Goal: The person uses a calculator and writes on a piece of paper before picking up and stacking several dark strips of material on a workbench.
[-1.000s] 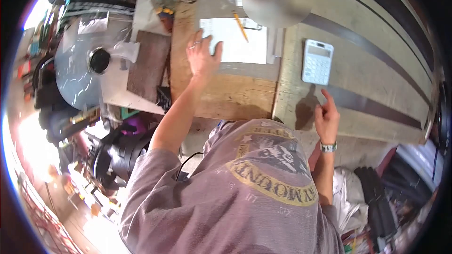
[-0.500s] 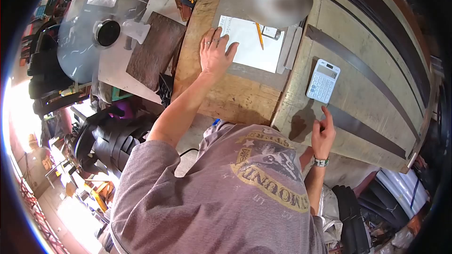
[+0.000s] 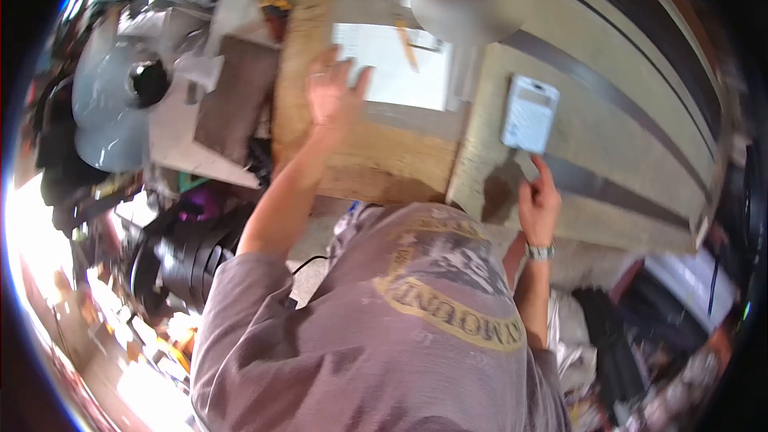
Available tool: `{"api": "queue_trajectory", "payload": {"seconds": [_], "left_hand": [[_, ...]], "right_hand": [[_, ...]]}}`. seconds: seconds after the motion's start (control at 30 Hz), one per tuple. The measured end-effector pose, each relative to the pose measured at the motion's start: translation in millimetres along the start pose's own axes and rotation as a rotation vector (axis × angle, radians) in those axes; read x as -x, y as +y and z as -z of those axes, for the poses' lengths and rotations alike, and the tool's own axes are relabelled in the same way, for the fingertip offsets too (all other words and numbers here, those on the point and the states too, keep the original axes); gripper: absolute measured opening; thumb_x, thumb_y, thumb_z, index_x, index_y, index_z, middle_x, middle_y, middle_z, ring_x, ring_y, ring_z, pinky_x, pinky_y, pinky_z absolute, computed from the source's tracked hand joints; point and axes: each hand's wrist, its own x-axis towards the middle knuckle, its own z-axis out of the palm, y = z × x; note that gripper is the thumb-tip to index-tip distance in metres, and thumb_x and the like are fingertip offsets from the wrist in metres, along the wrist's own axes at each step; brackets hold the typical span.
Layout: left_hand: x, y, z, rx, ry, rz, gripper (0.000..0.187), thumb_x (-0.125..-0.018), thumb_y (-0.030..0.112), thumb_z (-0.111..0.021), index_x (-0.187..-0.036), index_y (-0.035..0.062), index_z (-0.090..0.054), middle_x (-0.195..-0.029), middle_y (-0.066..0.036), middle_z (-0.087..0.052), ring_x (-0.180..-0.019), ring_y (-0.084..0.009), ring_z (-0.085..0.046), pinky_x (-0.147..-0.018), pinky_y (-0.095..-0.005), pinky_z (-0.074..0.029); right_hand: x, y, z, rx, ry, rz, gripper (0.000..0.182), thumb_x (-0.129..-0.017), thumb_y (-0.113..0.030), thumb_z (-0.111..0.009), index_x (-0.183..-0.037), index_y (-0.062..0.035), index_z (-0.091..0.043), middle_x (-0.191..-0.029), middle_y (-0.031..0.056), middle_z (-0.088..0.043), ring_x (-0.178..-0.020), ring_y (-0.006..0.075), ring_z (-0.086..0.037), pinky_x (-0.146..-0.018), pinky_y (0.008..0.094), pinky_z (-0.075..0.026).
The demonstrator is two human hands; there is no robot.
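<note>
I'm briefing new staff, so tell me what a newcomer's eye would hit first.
Probably the bright white paper on the bench, topped by a yellow pencil, with the left hand at its left edge. Then, perhaps, the pale calculator to its right, just beyond the right hand. The lettered shirt filling the bottom centre may stand out.

Open wooden tabletop (image 3: 384,156) below the paper (image 3: 388,76) (left forearm (image 3: 290,186) alongside)
</note>
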Motion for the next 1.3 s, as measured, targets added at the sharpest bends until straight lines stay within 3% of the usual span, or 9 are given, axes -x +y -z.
{"api": "queue_trajectory", "payload": {"seconds": [0.07, 0.13, 0.2, 0.4, 0.5, 0.9, 1.0, 1.2, 1.3], "left_hand": [[-2.6, -0.9, 1.3, 0.038, -0.004, -0.018, 0.03, -0.086, 0.032, -0.085, -0.098, 0.0057, -0.078, -0.126, -0.016, -0.071, -0.116, -0.0353, -0.065, -0.1, -0.0494, -0.053], [-2.9, -2.6, -3.9, -0.072, -0.002, -0.117, 0.031, -0.087, 0.033, -0.084, -0.097, 0.0047, -0.078, -0.124, -0.017, -0.073, -0.118, -0.0363, -0.066, -0.1, -0.0487, -0.052], [-1.4, -4.5, -7.7, -0.107, -0.021, -0.113, 0.033, -0.089, 0.035, -0.083, -0.099, 0.0037, -0.078, -0.126, -0.018, -0.073, -0.122, -0.0361, -0.066, -0.102, -0.0492, -0.051], [-4.5, 0.8, -3.6, -0.112, -0.035, -0.093, 0.033, -0.089, 0.033, -0.083, -0.1, 0.0024, -0.078, -0.129, -0.016, -0.073, -0.127, -0.0346, -0.063, -0.105, -0.048, -0.051], [-5.2, 0.9, -4.8, -0.103, -0.029, -0.102, 0.032, -0.088, 0.032, -0.084, -0.1, 0.0028, -0.078, -0.128, -0.016, -0.073, -0.127, -0.0348, -0.062, -0.105, -0.0481, -0.051], [-3.6, -0.5, -3.6, -0.108, -0.04, -0.107, 0.033, -0.089, 0.031, -0.083, -0.104, 0.0022, -0.077, -0.133, -0.015, -0.069, -0.125, -0.0369, -0.062, -0.101, -0.0481, -0.052], [-3.3, 0.9, -3.7, -0.107, -0.038, -0.099, 0.032, -0.089, 0.031, -0.083, -0.104, 0.0028, -0.077, -0.133, -0.015, -0.069, -0.124, -0.037, -0.062, -0.1, -0.0482, -0.052], [-2.4, 0.7, -4.0, -0.097, -0.045, -0.076, 0.032, -0.088, 0.032, -0.084, -0.103, 0.0038, -0.077, -0.132, -0.015, -0.07, -0.122, -0.0365, -0.063, -0.1, -0.0485, -0.052], [-2.2, -1.4, -5.6, -0.088, -0.04, -0.071, 0.033, -0.088, 0.033, -0.084, -0.102, 0.0039, -0.077, -0.131, -0.015, -0.07, -0.123, -0.0349, -0.063, -0.102, -0.0486, -0.051]], "right_hand": [[-1.7, -1.8, -5.0, -0.025, 0.037, -0.022, 0.048, -0.092, -0.006, -0.066, -0.14, -0.0094, -0.064, -0.063, 0.0067, -0.051, -0.056, 0.0144, -0.046, -0.056, 0.033, -0.044], [-5.9, 0.2, -5.9, -0.034, 0.068, -0.006, 0.047, -0.091, -0.007, -0.066, -0.138, -0.0111, -0.065, -0.063, 0.0122, -0.057, -0.053, 0.0213, -0.054, -0.056, 0.0361, -0.047], [-10.9, -6.4, -2.4, -0.004, 0.003, -0.087, 0.052, -0.089, -0.01, -0.065, -0.14, -0.017, -0.062, -0.077, 0.0181, -0.07, -0.076, 0.0422, -0.07, -0.069, 0.0525, -0.054], [-20.2, -9.0, -11.1, 0.024, -0.063, -0.13, 0.055, -0.088, -0.011, -0.064, -0.142, -0.0193, -0.06, -0.079, 0.0182, -0.071, -0.077, 0.0418, -0.07, -0.07, 0.0532, -0.056], [-24.6, -9.8, -17.7, 0.03, -0.013, -0.085, 0.053, -0.088, -0.007, -0.062, -0.141, -0.0177, -0.062, -0.072, 0.0185, -0.066, -0.066, 0.039, -0.067, -0.063, 0.047, -0.053], [-38.9, -19.0, -12.8, 0.094, -0.035, -0.049, 0.056, -0.088, -0.009, -0.061, -0.142, -0.0216, -0.059, -0.071, 0.0194, -0.068, -0.069, 0.0428, -0.068, -0.063, 0.0528, -0.054], [-49.3, -24.7, -12.2, 0.14, -0.085, -0.098, 0.054, -0.087, -0.01, -0.062, -0.14, -0.0224, -0.059, -0.08, 0.0208, -0.073, -0.077, 0.0435, -0.071, -0.07, 0.0544, -0.057], [-48.6, -21.6, -6.5, 0.156, -0.033, -0.08, 0.056, -0.087, -0.011, -0.063, -0.141, -0.024, -0.059, -0.079, 0.0197, -0.073, -0.078, 0.0429, -0.071, -0.069, 0.0542, -0.056], [-36.0, -19.3, 9.8, 0.066, -0.016, -0.188, 0.057, -0.087, -0.012, -0.063, -0.142, -0.0244, -0.057, -0.079, 0.0195, -0.073, -0.077, 0.0436, -0.07, -0.07, 0.055, -0.056]]}}
